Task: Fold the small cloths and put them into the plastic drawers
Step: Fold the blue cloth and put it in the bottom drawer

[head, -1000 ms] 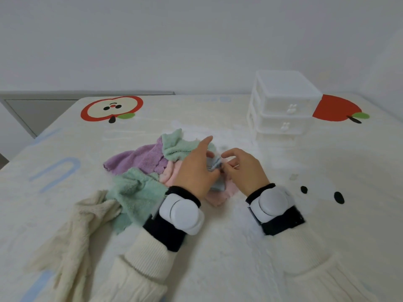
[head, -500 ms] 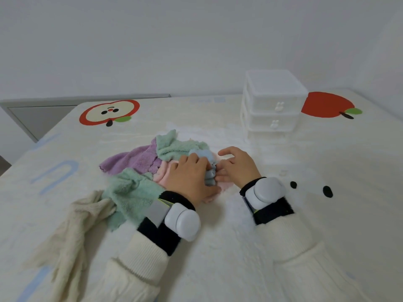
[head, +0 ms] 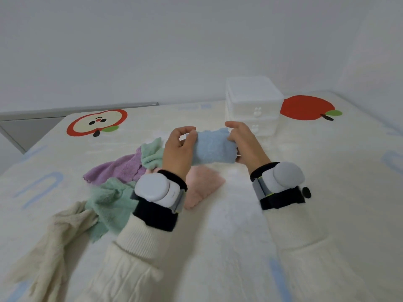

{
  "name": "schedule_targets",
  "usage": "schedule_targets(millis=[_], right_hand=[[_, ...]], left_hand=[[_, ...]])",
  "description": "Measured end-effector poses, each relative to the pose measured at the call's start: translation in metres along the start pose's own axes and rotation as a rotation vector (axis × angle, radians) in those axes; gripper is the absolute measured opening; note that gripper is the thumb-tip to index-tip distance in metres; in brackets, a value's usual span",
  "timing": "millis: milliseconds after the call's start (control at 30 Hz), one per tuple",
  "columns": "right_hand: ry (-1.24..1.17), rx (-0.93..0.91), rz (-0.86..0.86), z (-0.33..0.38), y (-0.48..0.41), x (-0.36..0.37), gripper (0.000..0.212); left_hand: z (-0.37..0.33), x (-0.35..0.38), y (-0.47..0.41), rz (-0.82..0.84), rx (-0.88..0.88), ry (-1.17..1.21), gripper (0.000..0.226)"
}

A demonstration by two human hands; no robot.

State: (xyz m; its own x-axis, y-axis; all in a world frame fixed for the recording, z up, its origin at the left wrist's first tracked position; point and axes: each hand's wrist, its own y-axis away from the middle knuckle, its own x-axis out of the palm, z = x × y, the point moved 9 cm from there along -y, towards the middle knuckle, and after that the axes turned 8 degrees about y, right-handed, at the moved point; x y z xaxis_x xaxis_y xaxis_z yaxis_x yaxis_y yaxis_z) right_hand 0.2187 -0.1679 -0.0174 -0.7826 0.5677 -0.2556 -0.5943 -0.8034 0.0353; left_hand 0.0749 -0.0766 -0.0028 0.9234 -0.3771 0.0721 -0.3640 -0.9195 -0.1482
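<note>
Light-blue fluffy cloth [head: 212, 149] is held above the cream printed surface [head: 218, 236], the left hand [head: 177, 153] pinching its left end and the right hand [head: 246, 147] gripping its right end. White plastic drawers [head: 254, 103] stand closed just behind.

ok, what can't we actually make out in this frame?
Head view only:
- blue cloth: both ends are covered by the left hand and right hand, so the fold count is unclear.
- drawers: the frosted plastic hides any contents, and the lower left corner is behind the right hand.
- pink cloth: partly behind the left wristband.
- cream cloth: cut off by the bottom edge.
</note>
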Motion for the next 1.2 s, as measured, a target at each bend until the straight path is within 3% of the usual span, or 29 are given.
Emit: schedule_targets(millis=[133,233,334,400,600,800,867,1001,1201], right_hand=[[0.087,-0.076,-0.075,-0.004,0.002,-0.051,0.050],[0.168,-0.112,-0.149,-0.013,0.001,-0.092,0.042],[0.306,-0.144,-0.208,-0.018,-0.001,-0.110,0.028],[0.385,-0.160,-0.249,-0.024,-0.002,-0.121,0.022],[0.703,-0.143,-0.324,-0.034,-0.005,-0.134,0.022],[1.100,-0.032,-0.199,-0.044,-0.010,-0.117,0.024],[1.168,-0.015,-0.199,-0.045,-0.008,-0.114,0.026],[1.023,-0.193,-0.283,-0.021,-0.003,-0.108,0.016],[0.914,-0.330,-0.151,0.007,0.003,-0.050,0.013]], left_hand=[[0.011,0.037,-0.006,0.035,-0.054,-0.025,0.012],[0.021,0.078,-0.003,0.171,-0.113,-0.075,0.029],[0.024,0.096,-0.003,0.265,-0.035,-0.260,0.054],[0.024,0.109,-0.003,0.288,0.039,-0.368,0.051],[0.018,0.146,0.014,0.410,0.269,-0.803,0.011],[0.026,0.160,0.023,0.478,0.348,-1.227,0.019],[0.026,0.155,0.022,0.458,0.316,-1.234,0.019],[0.019,0.139,0.024,0.390,0.318,-1.122,0.018],[0.014,0.084,0.014,0.261,0.269,-1.060,0.022]])
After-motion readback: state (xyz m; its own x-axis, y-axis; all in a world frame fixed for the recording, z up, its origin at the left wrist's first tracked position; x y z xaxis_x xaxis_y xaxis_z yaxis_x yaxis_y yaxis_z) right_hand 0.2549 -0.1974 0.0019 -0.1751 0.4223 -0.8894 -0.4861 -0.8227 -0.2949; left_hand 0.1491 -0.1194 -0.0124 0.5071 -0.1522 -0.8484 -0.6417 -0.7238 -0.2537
